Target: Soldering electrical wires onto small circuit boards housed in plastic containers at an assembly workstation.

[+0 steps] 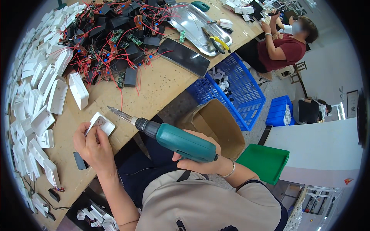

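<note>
In my right hand [204, 161] is a green and black electric screwdriver [185, 143], its long metal bit pointing left over the table. My left hand [92, 144] rests at a small white plastic housing [105, 124] near the table edge, fingers closed together over its open tray side. What the fingertips pinch inside it is too small to make out. The bit's tip is above and beside the housing, apart from it. A black block [80, 161] lies just below my left hand. Another white housing [78, 91] stands farther up the table.
White housings [42, 88] heap along the left. Circuit boards, black blocks and red wires [115, 38] pile at the back. A phone [184, 57], metal tray [194, 27] and yellow-handled pliers [216, 40] lie right. Beside the table are a blue crate [246, 92], cardboard box [219, 123] and co-worker [281, 48].
</note>
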`<state>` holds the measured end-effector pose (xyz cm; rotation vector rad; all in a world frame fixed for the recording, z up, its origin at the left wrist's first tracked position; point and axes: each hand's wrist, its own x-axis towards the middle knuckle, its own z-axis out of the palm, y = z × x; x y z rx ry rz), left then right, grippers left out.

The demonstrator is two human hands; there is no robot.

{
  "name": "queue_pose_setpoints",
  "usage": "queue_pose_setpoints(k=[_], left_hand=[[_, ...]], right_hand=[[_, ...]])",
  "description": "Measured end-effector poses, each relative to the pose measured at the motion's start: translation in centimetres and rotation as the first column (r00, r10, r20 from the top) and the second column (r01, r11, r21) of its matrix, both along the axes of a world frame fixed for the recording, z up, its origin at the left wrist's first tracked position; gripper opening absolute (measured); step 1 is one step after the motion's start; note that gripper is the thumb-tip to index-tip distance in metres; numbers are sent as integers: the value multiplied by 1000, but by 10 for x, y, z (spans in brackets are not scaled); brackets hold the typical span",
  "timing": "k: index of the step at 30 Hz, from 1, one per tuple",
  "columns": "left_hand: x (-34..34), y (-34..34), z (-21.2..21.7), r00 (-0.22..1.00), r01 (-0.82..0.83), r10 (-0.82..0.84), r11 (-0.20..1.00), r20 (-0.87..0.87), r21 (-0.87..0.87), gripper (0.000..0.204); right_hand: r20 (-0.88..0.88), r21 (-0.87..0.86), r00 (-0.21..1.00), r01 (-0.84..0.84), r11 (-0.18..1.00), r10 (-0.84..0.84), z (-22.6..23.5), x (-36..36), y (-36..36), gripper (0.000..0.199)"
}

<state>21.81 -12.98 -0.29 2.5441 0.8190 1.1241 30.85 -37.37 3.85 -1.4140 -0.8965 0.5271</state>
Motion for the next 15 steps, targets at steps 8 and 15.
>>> queue_pose_setpoints(k=[8,15], left_hand=[[-14,-1,6,999,-13,11,999,-41,-47,11],[-14,-4,16,999,33,-33,999,11,35,51]], right_hand=[[-84,-34,996,33,999,-36,-3,-8,1,62],[-217,-51,947,233,971,-238,3,-15,-6,60]])
